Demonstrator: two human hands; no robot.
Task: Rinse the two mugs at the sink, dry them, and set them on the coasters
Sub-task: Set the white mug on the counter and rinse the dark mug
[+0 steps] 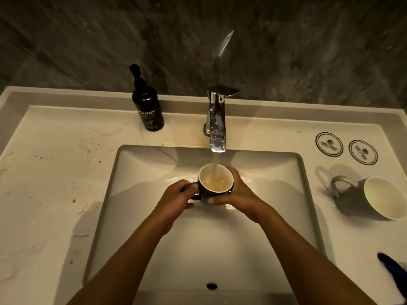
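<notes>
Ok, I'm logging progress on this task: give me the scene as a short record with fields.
held mug: dark mug upright under the tap, filling with water
left hand: fingers on its handle
right hand: wrapped round its side
faucet: running
second mug: on the counter right of the sink, tipped on its side
coasters: two, both bare
blue cloth: at right edge
hand wash bottle: left of faucet
</notes>
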